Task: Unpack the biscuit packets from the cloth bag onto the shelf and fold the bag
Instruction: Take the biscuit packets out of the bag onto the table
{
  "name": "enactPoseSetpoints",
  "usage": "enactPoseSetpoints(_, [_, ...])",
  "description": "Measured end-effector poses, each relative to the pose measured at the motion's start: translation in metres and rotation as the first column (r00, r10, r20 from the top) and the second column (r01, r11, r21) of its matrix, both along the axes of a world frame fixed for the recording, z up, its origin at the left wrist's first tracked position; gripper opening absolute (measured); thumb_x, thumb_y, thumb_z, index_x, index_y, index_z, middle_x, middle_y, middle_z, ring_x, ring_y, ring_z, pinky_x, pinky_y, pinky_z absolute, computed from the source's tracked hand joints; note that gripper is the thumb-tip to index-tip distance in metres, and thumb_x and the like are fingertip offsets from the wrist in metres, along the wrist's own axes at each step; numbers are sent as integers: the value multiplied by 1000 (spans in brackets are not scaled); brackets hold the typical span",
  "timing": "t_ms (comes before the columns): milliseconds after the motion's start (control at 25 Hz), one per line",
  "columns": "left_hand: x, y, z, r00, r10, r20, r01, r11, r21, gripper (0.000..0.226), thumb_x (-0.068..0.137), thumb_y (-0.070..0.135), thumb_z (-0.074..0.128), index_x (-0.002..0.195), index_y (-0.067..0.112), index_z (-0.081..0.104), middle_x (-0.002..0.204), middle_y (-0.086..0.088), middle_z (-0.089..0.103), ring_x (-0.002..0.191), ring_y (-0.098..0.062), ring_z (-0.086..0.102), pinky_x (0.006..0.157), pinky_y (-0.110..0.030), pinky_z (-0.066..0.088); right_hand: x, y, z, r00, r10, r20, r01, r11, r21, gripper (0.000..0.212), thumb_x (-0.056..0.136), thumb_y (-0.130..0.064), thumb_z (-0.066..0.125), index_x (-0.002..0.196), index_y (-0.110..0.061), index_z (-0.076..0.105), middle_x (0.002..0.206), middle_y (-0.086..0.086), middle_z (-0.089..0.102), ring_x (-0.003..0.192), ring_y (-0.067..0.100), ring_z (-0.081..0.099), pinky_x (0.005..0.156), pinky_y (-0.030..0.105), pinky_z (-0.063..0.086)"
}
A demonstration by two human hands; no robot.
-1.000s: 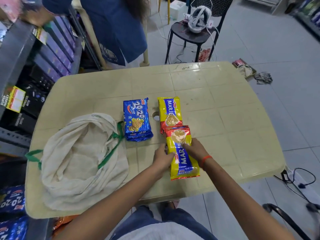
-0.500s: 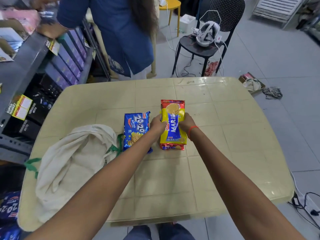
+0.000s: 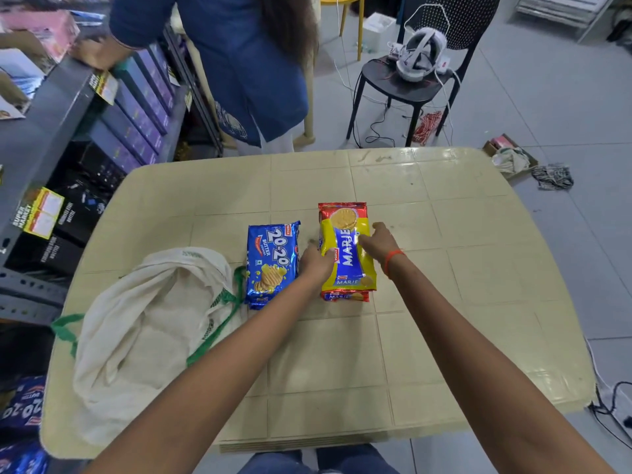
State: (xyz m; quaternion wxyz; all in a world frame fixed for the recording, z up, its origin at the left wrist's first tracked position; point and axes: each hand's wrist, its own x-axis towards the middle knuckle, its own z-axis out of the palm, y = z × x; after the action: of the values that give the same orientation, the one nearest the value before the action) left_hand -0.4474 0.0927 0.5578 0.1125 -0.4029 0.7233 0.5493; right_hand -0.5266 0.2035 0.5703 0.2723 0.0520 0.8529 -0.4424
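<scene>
A yellow Marie biscuit packet (image 3: 349, 248) lies stacked on a second Marie packet (image 3: 345, 296) near the middle of the beige table (image 3: 461, 302). My left hand (image 3: 316, 261) grips the top packet's left edge with the thumb over it. My right hand (image 3: 378, 241) holds its right edge. A blue 20-20 packet (image 3: 272, 265) lies flat just left of them. The cream cloth bag (image 3: 136, 336) with green handles sits crumpled on the table's left side.
A grey shelf (image 3: 51, 114) with purple and black boxes runs along the left. A person in a blue top (image 3: 239, 63) stands beyond the table's far edge. A black chair (image 3: 410, 90) with a white headset (image 3: 420, 53) stands behind; cables trail on the floor.
Both hands carried the near Marie packet away from me and set it on top of the other Marie packet. The camera view has tilted up slightly.
</scene>
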Motion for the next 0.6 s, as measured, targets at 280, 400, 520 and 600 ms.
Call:
enactPoseSetpoints(280, [43,39,-18,882,443,161,-467,779,418,60,68,49,78,108,12,53,104,-2,63,93,-17,61,75,-30,51,-64,-17,18,915,314,-254,-252,935,249,80,83,-44,65,142,-2,32,147,19,39,134,34,40,108,42,36])
enactPoseSetpoints(400, [48,49,-17,859,468,208,-488,627,607,58,70,46,78,113,16,54,109,-1,62,82,-10,58,61,-25,46,-85,-31,21,831,555,-28,-516,789,335,71,82,-52,61,133,-4,46,137,17,52,123,32,51,103,39,42])
enactPoseSetpoints(520, [47,48,-20,850,496,176,-472,572,670,64,73,40,76,127,14,52,120,-6,65,94,-16,62,68,-30,50,-93,-37,13,815,560,145,-578,774,258,53,80,-58,59,103,-10,60,108,10,65,97,24,61,85,34,49])
enactPoseSetpoints(600, [48,46,-20,843,511,168,-468,542,698,60,76,38,74,125,12,52,121,-8,64,99,-19,61,85,-39,52,-93,-34,9,830,536,155,-558,803,211,48,79,-58,60,91,-11,59,98,8,62,89,20,58,78,31,47])
